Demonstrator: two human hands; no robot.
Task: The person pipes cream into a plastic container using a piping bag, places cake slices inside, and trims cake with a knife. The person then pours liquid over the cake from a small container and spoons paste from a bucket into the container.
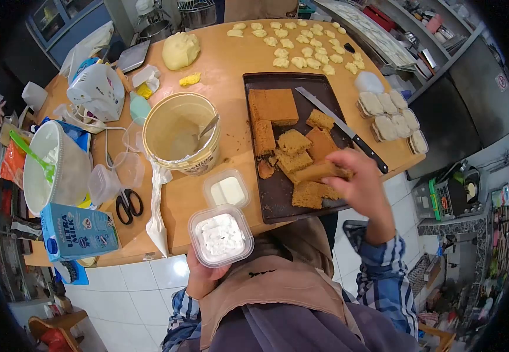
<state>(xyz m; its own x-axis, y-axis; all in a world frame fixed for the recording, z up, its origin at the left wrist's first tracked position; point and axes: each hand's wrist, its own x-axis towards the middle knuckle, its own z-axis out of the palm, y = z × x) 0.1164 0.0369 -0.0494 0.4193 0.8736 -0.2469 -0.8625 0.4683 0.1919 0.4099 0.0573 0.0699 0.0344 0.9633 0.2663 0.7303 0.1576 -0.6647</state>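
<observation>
Brown cake slice (318,171) was in my right hand (361,180), above the dark tray (275,202); its long axis ran roughly left to right, free end leftward; thumb and fingers pinched the right end; whether it was wholly clear of the cut pieces (309,195) around it, I could not tell. The white-filled tub (235,259) lay to the left of the slice and closer to my body; the slice's free end was thus the one nearer the tub; the two stood apart. Right forearm reached up from the near right, wrist bent, fingers curled inward over the tray's near right side. Left hand (203,273) gripped the tub from below, open top up, at the table's near edge; a second tub (247,190) sat just beyond it, contact unclear; the knife (333,119) lay past my right hand, handle over the tray's right rim.
</observation>
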